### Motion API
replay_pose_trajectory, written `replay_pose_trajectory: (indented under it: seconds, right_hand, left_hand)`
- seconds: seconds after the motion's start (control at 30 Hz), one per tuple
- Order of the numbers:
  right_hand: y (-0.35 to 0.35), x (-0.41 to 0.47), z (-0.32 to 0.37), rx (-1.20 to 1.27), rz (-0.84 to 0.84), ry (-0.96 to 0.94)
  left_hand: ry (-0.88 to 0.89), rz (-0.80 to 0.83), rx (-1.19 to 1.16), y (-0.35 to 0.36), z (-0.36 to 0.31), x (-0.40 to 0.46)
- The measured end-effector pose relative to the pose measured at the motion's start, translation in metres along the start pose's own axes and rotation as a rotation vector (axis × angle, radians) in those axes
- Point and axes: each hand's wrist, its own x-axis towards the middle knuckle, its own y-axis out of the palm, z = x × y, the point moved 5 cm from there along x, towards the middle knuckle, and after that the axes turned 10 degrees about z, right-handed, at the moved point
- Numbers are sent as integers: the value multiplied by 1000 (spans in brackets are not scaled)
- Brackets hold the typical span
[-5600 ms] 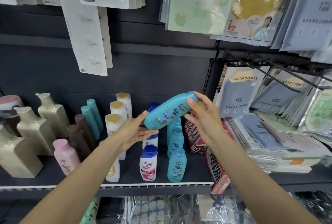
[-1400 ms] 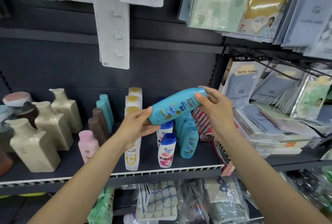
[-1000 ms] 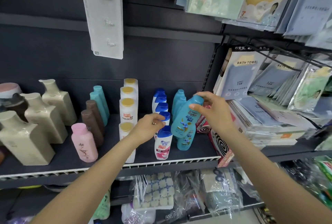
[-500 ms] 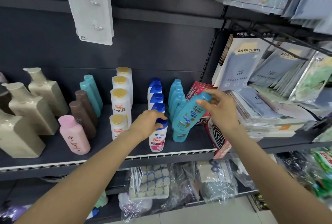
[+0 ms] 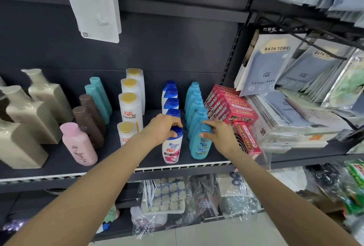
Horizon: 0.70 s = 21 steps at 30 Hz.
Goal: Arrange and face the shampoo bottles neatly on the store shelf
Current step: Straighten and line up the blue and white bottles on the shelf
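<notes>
My right hand [image 5: 218, 137] gripped the teal shampoo bottle [image 5: 199, 146] at the shelf [image 5: 177, 167] front; my left hand [image 5: 164, 129] clasped the blue-capped bottle [image 5: 171, 146]. Nudging either could topple its row.

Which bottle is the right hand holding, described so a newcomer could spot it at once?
On the dark shelf, find the row of teal bottles just left of the red boxes. The right hand grips the cap of the front teal bottle, nearest the shelf edge. Unlike the white, blue-capped bottle beside it, it is teal all over.
</notes>
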Motion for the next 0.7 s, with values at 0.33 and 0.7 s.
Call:
replay_pose_trajectory:
  seconds: [0.33,0.7]
  right_hand:
    - [8,-3,-7,11,49,59]
    - [9,-7,-3,-136,12,65]
  left_hand:
    - [16,-4,48,-1,-4,-1]
    - [38,-23,-80,7,-1,-2]
